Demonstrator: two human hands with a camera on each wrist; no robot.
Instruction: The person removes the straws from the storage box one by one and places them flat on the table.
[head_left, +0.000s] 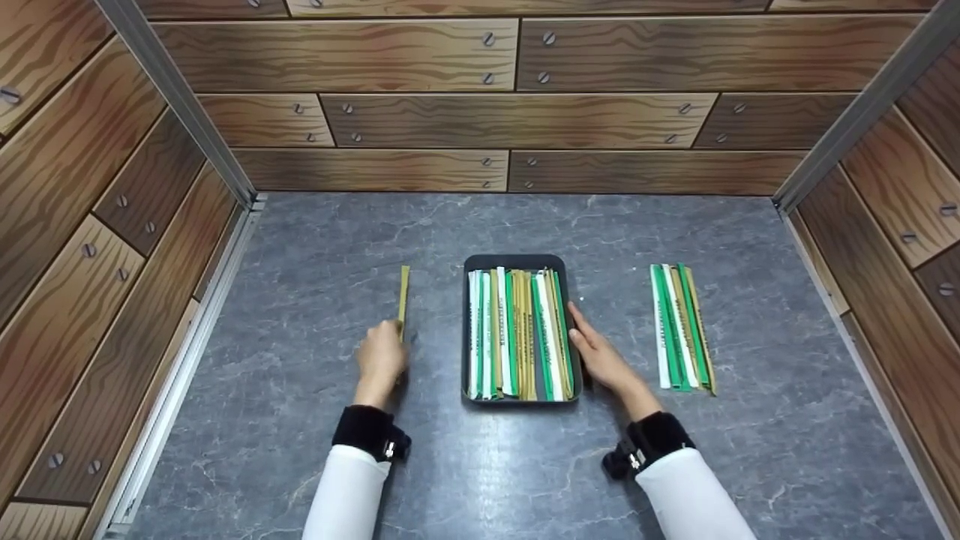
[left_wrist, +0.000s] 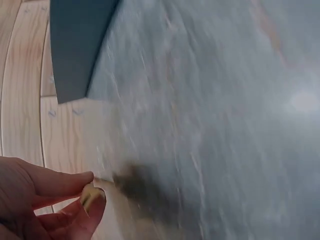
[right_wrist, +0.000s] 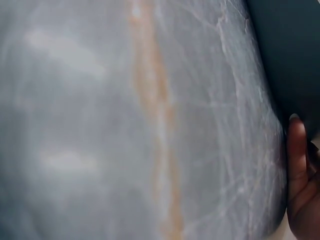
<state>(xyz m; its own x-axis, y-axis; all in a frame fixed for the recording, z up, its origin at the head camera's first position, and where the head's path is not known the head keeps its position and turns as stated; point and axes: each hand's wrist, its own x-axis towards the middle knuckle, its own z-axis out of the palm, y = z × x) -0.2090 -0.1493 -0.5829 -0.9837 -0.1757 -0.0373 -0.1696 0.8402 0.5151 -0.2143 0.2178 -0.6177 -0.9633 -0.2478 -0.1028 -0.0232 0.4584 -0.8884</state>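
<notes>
My left hand (head_left: pixel 382 354) pinches a slim gold wrapped stick (head_left: pixel 404 292) between thumb and fingers, left of a dark tray (head_left: pixel 514 261). In the left wrist view the end of that gold stick (left_wrist: pixel 91 196) pokes out past the fingertips. Filling much of the tray is a row of long, thin wrapped sticks (head_left: pixel 523 337) in white, green and gold, several with dark print. My right hand (head_left: pixel 606 363) rests with extended fingers along the tray's right wall. Seen from the right wrist, the thumb (right_wrist: pixel 297 150) lies against the dark wall (right_wrist: pixel 290 55).
Right of my right hand lies a group of white, green and gold wrapped sticks (head_left: pixel 679 330), side by side on the grey marbled tabletop (head_left: pixel 337 240). Wood-patterned panels (head_left: pixel 420 120) enclose the back and both sides, with metal rails (head_left: pixel 180 330) at the edges.
</notes>
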